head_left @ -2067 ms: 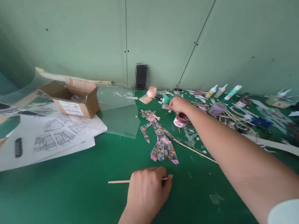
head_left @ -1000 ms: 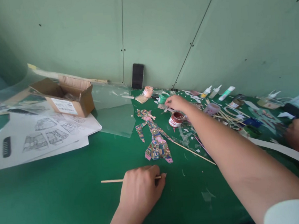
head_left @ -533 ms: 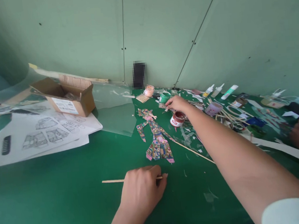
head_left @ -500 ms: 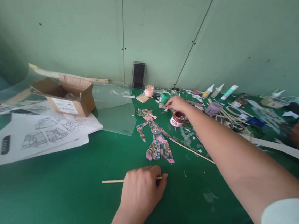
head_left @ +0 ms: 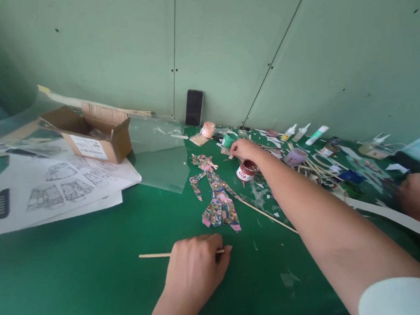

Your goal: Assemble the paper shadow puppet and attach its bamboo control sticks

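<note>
At the near middle of the green table [head_left: 95, 280], the left hand [head_left: 197, 266] is closed around a slim wooden stick [head_left: 154, 255], which lies crosswise under the palm, its longer end jutting out to the left and its tip showing by the thumb. The right arm stretches forward, so that the right hand [head_left: 246, 149] is just beside a green jar [head_left: 229, 139], fingertips drawn together; a small pale scrap seems to be at them, but the view is too small to tell whether it is gripped.

Between the two hands lies a patterned cut-out figure [head_left: 220, 197], flat on the table, with a thin rod [head_left: 268, 216] running from the end of its arm toward the right forearm. An open jar of dark red [head_left: 244, 175] stands next to that forearm. Farther back are a peach-coloured jar [head_left: 208, 129] and a phone [head_left: 194, 108] leaning against the wall [head_left: 112, 48].

To the left, a clear sheet [head_left: 163, 169] and printed papers [head_left: 99, 191] spread out around an open cardboard box [head_left: 87, 146]. To the right are a purple cup [head_left: 295, 157], a green-and-white tube [head_left: 317, 135], a long white strip [head_left: 392, 217] and another person's hand [head_left: 415, 193].
</note>
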Available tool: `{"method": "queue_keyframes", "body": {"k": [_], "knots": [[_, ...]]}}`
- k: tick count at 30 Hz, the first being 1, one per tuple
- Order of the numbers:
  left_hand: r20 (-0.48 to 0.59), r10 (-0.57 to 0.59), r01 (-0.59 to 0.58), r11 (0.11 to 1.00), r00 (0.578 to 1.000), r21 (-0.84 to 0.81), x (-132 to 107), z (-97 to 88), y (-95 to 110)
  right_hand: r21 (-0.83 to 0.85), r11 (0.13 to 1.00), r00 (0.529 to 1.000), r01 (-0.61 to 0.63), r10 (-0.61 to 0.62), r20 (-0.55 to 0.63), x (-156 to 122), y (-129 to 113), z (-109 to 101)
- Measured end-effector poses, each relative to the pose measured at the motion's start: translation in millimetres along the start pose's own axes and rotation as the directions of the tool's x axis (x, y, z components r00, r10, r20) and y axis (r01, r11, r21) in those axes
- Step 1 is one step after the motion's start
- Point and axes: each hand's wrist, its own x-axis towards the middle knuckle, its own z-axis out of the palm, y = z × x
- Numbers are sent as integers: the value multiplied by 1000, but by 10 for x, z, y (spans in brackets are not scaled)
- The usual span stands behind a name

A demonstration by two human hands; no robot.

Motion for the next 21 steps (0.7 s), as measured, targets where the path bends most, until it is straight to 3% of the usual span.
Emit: {"method": "queue_keyframes", "body": {"k": [14,21], "knots": [[5,-6,6,1000,1000,-4,-3,-5,-1,-46,998,998,44,-43,37,49,-30,29],[12,-1,2,1000,1000,-12,-9,-9,-7,37,999,999,7,-8,36,6,-7,-34]]}}
